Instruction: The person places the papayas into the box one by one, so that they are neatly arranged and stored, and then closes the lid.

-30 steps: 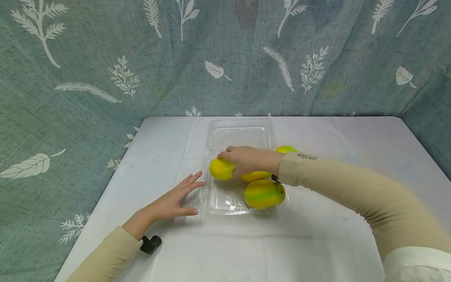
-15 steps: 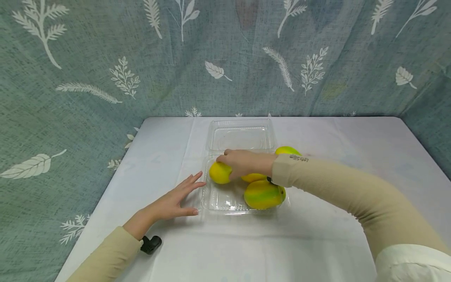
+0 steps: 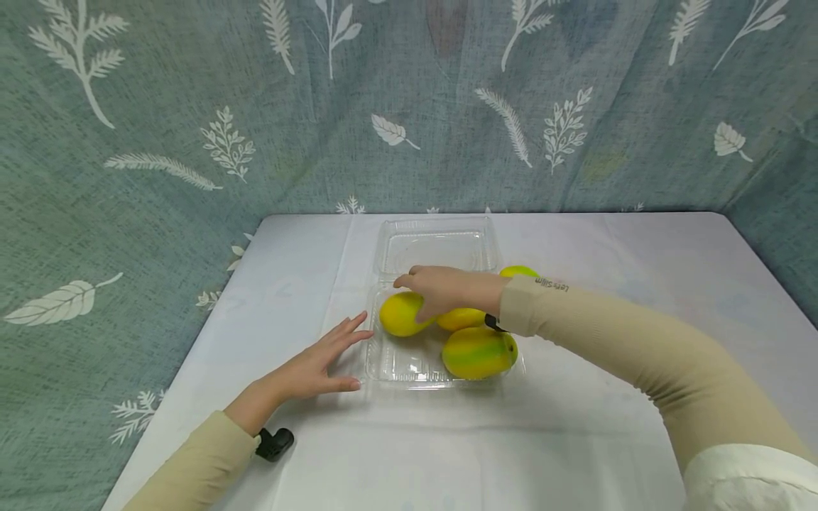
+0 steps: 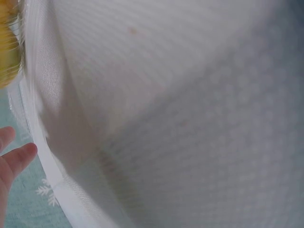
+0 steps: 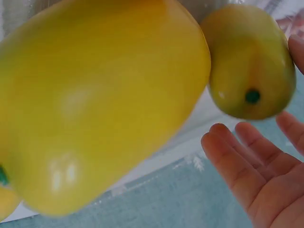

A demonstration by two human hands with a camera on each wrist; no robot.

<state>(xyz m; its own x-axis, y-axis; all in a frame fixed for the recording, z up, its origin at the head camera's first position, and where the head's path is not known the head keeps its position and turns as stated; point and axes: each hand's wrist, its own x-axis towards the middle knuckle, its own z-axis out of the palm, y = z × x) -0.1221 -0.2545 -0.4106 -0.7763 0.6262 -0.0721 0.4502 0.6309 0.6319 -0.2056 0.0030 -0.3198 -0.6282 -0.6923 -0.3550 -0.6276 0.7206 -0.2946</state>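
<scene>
Three yellow-green mangoes lie in the base of a clear plastic clamshell box. My right hand is over the left mango. In the right wrist view its fingers are straight and spread beside that mango, with the thumb on the other side; whether a fingertip still touches is hard to tell. The middle mango is partly under my right wrist, and the front mango lies at the near right. My left hand rests spread on the table by the box's left edge, holding nothing.
The box's lid lies folded back behind the base. Another mango sits right of the box, partly hidden by my right forearm. A white cloth covers the table; a leaf-patterned curtain hangs behind it.
My right hand has set the left mango down in the box, slightly nearer to me. Its fingers have since loosened and lifted a little. The left hand has stayed put.
</scene>
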